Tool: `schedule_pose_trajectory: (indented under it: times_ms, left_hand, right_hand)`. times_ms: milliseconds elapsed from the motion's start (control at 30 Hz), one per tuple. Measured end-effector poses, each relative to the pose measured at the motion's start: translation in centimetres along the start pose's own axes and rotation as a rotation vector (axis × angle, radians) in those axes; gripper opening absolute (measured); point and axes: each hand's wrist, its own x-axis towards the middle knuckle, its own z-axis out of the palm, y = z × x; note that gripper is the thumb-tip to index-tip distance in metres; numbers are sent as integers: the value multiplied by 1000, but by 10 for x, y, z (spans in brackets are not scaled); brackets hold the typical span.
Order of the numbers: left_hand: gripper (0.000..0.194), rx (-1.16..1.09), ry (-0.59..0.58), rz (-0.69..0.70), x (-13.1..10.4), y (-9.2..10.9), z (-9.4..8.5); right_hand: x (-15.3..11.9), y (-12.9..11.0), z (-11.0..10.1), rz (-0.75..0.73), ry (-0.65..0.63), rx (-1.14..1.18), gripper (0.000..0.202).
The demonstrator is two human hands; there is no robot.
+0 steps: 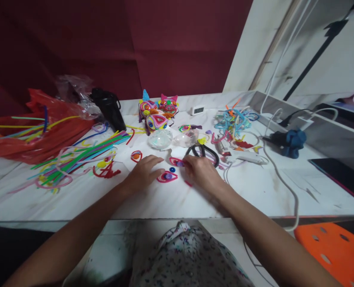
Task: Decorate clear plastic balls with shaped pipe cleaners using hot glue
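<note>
My right hand [201, 172] is closed in a pinch at the right end of a pink teardrop-shaped pipe-cleaner piece [173, 160] with a purple centre. Its fingertips partly hide that piece. My left hand [145, 173] rests low over the table, thumb and fingers apart, with nothing in it. Between the hands lie a second pink teardrop piece [167, 176] with a purple centre and a small dark blue coil [172, 170]. A red-edged piece with an orange centre [136, 156] is just beyond my left hand. Black-handled scissors [208, 153] lie behind my right hand, partly covered.
Several colourful pipe-cleaner masks [157, 119] stand at the back, behind clear plastic packs [160, 139]. Pipe cleaners [84, 157], a black bottle [108, 109] and a red bag [60, 119] are left. At right are tangled pipe cleaners [235, 119], a glue gun [248, 156] and a cable [280, 183].
</note>
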Motion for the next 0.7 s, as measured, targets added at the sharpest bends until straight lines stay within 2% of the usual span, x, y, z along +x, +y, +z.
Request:
schedule_pose_trajectory:
  times_ms: [133, 233, 433, 567, 700]
  left_hand:
    - [30, -115, 29, -115, 12, 7, -3]
    - [25, -122, 14, -138, 21, 11, -2]
    - [22, -15, -183, -27, 37, 9, 9]
    - [17, 25, -250, -67, 46, 10, 17]
    - [17, 60, -326, -103, 53, 12, 19]
  right_hand:
    - [-2, 14, 0, 92, 39, 309, 16]
    - [-7, 22, 1, 152, 22, 471, 16]
    - [-28, 25, -3, 382, 12, 919, 15]
    - [-40, 28, -4, 416, -13, 968, 17]
    - [-48, 29, -5, 423, 24, 800, 19]
